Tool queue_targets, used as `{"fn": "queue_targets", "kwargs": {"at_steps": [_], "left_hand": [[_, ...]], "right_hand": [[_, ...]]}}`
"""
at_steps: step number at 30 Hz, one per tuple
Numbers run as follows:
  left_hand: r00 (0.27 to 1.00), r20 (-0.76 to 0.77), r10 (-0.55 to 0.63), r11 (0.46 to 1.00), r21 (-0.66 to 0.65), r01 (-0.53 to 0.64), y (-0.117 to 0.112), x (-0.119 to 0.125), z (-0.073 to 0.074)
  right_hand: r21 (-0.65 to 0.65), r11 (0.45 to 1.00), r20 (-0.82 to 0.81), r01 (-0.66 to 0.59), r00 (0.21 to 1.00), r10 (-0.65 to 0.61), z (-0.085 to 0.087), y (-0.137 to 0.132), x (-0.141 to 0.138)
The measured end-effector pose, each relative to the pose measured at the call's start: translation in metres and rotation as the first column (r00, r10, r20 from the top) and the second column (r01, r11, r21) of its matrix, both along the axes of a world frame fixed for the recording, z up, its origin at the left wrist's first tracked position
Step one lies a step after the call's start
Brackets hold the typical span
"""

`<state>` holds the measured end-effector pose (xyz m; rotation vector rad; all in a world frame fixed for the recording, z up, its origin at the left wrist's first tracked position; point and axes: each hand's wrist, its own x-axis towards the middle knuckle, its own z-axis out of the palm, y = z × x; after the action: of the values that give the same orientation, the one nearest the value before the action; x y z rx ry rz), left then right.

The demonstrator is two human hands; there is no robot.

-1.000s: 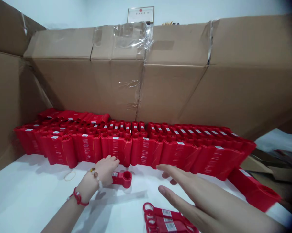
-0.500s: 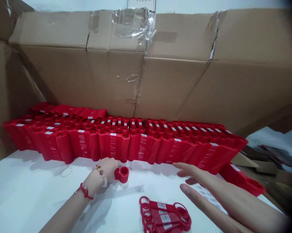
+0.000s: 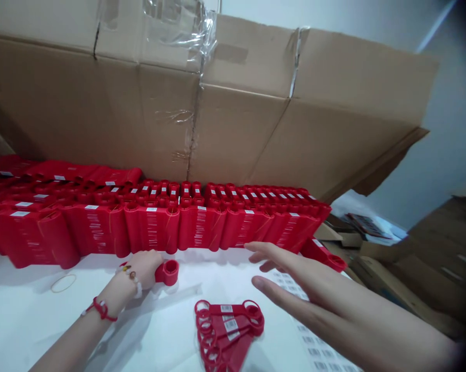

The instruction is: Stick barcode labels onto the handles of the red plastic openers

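My left hand [image 3: 145, 266], with bracelets at its wrist, is closed around a red plastic piece [image 3: 168, 272]; the piece's round, hollow end sticks out to the right of the fist, and the rest is hidden. My right hand [image 3: 281, 266] hovers over the white table with fingers stretched and thumb apart, nothing in it. Below and between the hands lies a fanned-out pile of flat red pieces [image 3: 229, 330] with ringed ends and white barcode labels. Just beyond both hands stand bundles of similar red pieces [image 3: 200, 227] in rows, some banded.
A sheet of barcode stickers [image 3: 314, 341] lies on the table under my right forearm. A loose rubber band [image 3: 63, 283] is at the left. Tall cardboard [image 3: 233, 134] walls off the back. One more red bundle [image 3: 322, 254] leans at the right end, near boxes [image 3: 391, 289].
The view has swung to the right, so everything sits further left and more of the room shows. Both hands keep nearly the same pose.
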<state>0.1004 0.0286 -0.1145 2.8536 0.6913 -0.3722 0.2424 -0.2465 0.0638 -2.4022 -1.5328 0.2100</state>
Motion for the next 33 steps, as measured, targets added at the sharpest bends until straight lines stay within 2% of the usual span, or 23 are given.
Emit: {"fn": "queue_targets", "kwargs": {"at_steps": [2,4,5,7,10,11,13,15,17,21,24,28,31,33], "left_hand": [[1.0,-0.011,-0.005,1.0,0.003,0.005,-0.001,0.0,0.001],[0.999,-0.037,0.003,1.0,0.025,-0.002,-0.003,-0.001,0.006],[0.999,-0.048,0.009,0.999,0.044,-0.007,-0.005,-0.003,0.011],[0.998,-0.056,0.026,0.995,0.093,-0.02,-0.011,-0.008,0.025],[1.0,-0.003,0.014,0.985,0.17,-0.013,-0.025,-0.021,0.056],[0.999,0.032,-0.016,0.982,0.19,0.01,-0.031,-0.026,0.066],[0.991,0.092,-0.093,0.976,0.204,0.073,-0.04,-0.036,0.083],[0.978,0.13,-0.163,0.972,0.191,0.137,-0.047,-0.042,0.091],[0.966,0.147,-0.211,0.969,0.16,0.187,-0.052,-0.045,0.093],[0.962,0.134,-0.239,0.968,0.112,0.225,-0.065,-0.04,0.089],[0.95,0.13,-0.282,0.959,0.059,0.277,-0.079,-0.029,0.077],[0.93,0.179,-0.321,0.941,-0.047,0.334,-0.092,-0.008,0.043],[0.936,0.181,-0.301,0.934,-0.142,0.327,-0.093,0.006,0.011],[0.937,0.178,-0.301,0.924,-0.188,0.332,-0.09,0.012,-0.005]], "right_hand": [[-0.069,0.998,-0.04,0.015,0.999,-0.018,-0.003,0.016,0.001],[-0.179,0.983,-0.033,-0.036,0.999,0.031,-0.015,0.033,0.005],[-0.252,0.966,-0.016,-0.063,0.998,0.061,-0.026,0.042,0.009],[-0.419,0.896,-0.028,-0.147,0.989,0.148,-0.053,0.055,0.017],[-0.557,0.803,-0.085,-0.212,0.976,0.199,-0.1,0.063,0.029],[-0.58,0.779,-0.114,-0.237,0.971,0.211,-0.113,0.062,0.032],[-0.581,0.765,-0.158,-0.276,0.961,0.227,-0.134,0.055,0.036],[-0.562,0.778,-0.172,-0.281,0.96,0.223,-0.145,0.048,0.037],[-0.543,0.797,-0.174,-0.265,0.964,0.202,-0.15,0.043,0.035],[-0.514,0.83,-0.175,-0.217,0.974,0.146,-0.149,0.039,0.029],[-0.472,0.859,-0.193,-0.199,0.974,0.119,-0.149,0.038,0.026],[-0.412,0.887,-0.282,-0.211,0.955,0.096,-0.152,0.035,0.026],[-0.363,0.899,-0.375,-0.245,0.922,0.1,-0.157,0.032,0.03],[-0.329,0.906,-0.434,-0.267,0.895,0.106,-0.16,0.03,0.033]]}}
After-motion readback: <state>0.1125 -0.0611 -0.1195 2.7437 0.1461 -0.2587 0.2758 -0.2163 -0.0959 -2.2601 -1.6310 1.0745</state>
